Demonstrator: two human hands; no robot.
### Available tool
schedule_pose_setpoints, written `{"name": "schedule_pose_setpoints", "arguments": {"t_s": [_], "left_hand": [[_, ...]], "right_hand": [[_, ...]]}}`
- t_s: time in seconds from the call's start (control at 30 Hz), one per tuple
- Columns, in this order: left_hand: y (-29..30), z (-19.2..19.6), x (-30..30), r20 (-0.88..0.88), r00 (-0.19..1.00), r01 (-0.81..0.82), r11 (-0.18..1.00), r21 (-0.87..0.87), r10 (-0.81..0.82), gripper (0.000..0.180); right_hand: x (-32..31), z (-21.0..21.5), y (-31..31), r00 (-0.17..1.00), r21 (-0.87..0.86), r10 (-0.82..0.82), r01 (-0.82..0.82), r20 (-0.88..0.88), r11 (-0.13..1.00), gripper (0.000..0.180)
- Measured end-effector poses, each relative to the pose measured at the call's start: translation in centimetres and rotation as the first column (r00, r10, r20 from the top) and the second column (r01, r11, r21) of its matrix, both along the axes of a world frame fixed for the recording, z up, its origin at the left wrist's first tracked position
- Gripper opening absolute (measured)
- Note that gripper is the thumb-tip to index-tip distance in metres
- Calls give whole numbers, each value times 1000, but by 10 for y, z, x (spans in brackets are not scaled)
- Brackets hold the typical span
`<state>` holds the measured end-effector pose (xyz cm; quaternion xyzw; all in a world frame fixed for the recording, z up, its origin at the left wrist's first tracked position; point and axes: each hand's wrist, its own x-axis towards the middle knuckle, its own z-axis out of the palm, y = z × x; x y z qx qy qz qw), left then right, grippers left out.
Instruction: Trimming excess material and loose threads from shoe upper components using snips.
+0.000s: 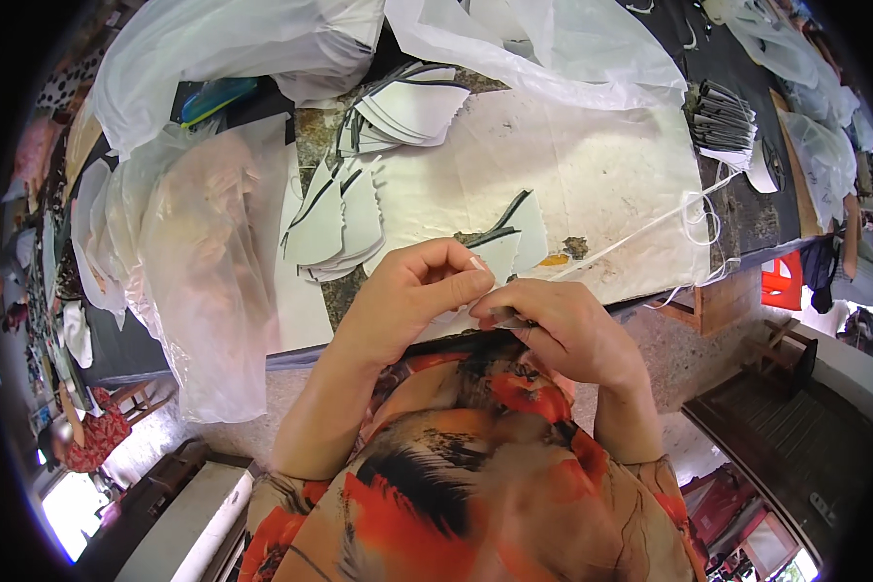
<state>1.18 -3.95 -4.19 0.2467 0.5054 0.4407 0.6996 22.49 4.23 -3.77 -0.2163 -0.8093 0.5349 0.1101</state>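
My left hand [412, 296] is closed in a pinch at the table's near edge, thumb against index finger. Between the fingertips of both hands is a white piece, mostly hidden by them. Almost touching it, my right hand [577, 330] curls around a small dark metal tool [504, 317]; its kind is too covered to tell. Just beyond my fingers lie a few white cut pieces [531, 233] with black-trimmed edges. A thin white cord [640, 236] runs from the right side of the table toward my right hand.
Stacks of similar trimmed pieces [325, 228] lie left of my hands, with another stack [412, 109] farther back. A bundle of pieces [723, 121] stands at the right. Clear plastic bags [209, 252] cover the left and far sides. A wooden stool [723, 301] is below the table's right edge.
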Motion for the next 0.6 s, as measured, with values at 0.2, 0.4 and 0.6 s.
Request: {"name": "schedule_pose_setpoints", "arguments": {"t_s": [0.2,0.4,0.6], "left_hand": [[-21,-7,11,67,986,-156,985,78,151,11],[-36,-8,18,-337,921,-86,947,310,194,14],[-59,-14,-7,-911,270,352,849,395,312,32]], "right_hand": [[-2,13,-9,976,-415,-151,204,158,887,15],[-8,13,-13,938,-496,-301,348,173,796,9],[3,-2,-17,932,-418,-356,353,73,837,8]]}}
